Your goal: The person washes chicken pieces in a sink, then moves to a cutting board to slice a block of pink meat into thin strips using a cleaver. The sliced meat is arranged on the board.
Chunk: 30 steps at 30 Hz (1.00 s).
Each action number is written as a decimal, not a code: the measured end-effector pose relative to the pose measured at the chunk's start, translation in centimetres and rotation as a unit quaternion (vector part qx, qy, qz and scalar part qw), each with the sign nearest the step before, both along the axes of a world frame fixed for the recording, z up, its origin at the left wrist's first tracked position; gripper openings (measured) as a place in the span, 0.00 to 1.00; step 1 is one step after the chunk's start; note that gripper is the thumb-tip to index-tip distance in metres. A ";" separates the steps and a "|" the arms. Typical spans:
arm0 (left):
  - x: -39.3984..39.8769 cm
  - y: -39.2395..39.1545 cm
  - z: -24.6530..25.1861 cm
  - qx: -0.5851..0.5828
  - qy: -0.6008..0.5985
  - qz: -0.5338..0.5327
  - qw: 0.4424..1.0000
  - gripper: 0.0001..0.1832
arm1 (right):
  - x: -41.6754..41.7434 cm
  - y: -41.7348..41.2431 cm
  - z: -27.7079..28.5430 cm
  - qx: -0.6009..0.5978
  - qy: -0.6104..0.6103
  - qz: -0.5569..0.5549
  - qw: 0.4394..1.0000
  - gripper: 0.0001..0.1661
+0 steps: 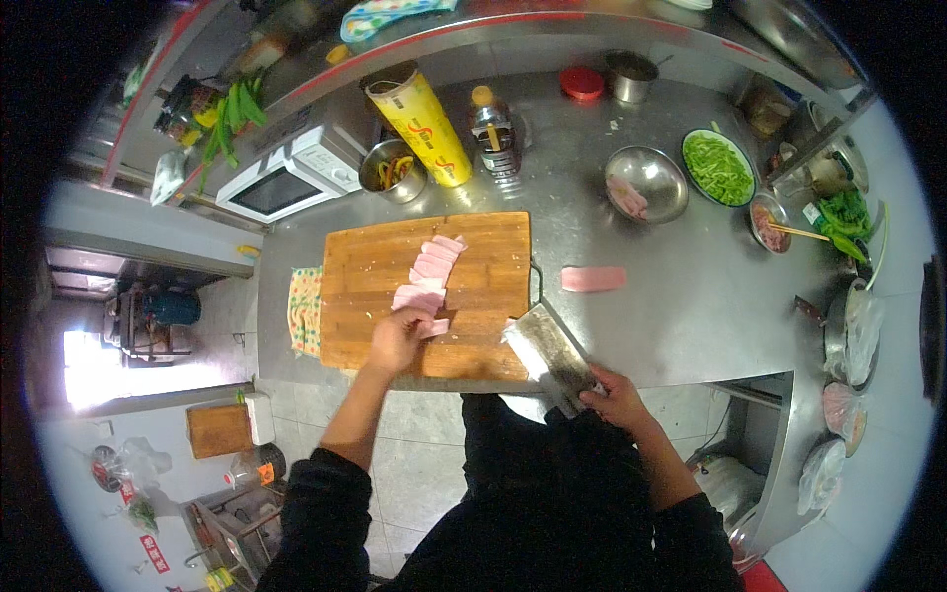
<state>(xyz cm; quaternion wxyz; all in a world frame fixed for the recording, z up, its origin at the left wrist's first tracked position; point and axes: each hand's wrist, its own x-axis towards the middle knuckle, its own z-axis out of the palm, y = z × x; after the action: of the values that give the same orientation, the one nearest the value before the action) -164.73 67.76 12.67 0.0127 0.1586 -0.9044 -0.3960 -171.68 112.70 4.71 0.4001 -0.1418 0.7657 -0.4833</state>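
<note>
A wooden cutting board lies on the steel counter before me. Overlapping pale pink meat slices form a row down its middle. At the near end of that row, my left hand has its fingers closed on a small meat slice. My right hand grips the handle end of a Chinese cleaver. The broad blade reaches over the board's right near corner, with a pale scrap at its edge. A separate pink meat slab lies on bare steel right of the board.
Behind the board stand a microwave, a steel pot, a yellow roll and a dark bottle. To the right are a steel bowl holding pink meat and a plate of shredded greens. A shelf overhangs the back.
</note>
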 end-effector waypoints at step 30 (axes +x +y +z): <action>-0.3 10.5 -4.3 0.032 0.049 0.175 0.983 0.08 | -1.0 1.0 3.7 0.004 -0.046 0.005 0.999 0.19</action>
<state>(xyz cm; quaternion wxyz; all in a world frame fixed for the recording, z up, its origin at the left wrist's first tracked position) -165.04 78.26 8.38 0.1214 0.2953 -0.8475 -0.4240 -172.69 113.71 8.36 0.4375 -0.1214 0.7479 -0.4842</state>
